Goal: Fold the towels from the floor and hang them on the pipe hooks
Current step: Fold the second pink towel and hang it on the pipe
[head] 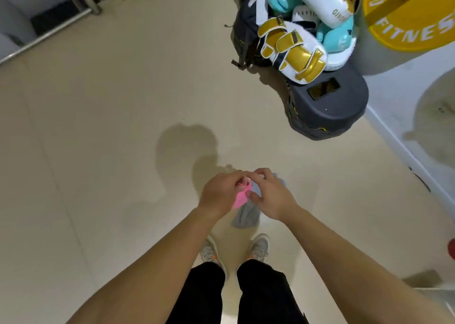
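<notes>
While both cloths hang bunched, I would free one, find two corners and shake it flat before folding. Head view: my left hand (219, 193) pinches the pink towel (239, 199), fingers (234, 178) curled tight. My right hand (274, 197) seems clamped on the grey towel (246, 216), though blur hides the grip. Both dangle between my hands above the floor (98, 151), long axes pointing down toward my shoes (258, 247).

Head-worn, steeply down at floor (103, 131) (wide-angle)
</notes>
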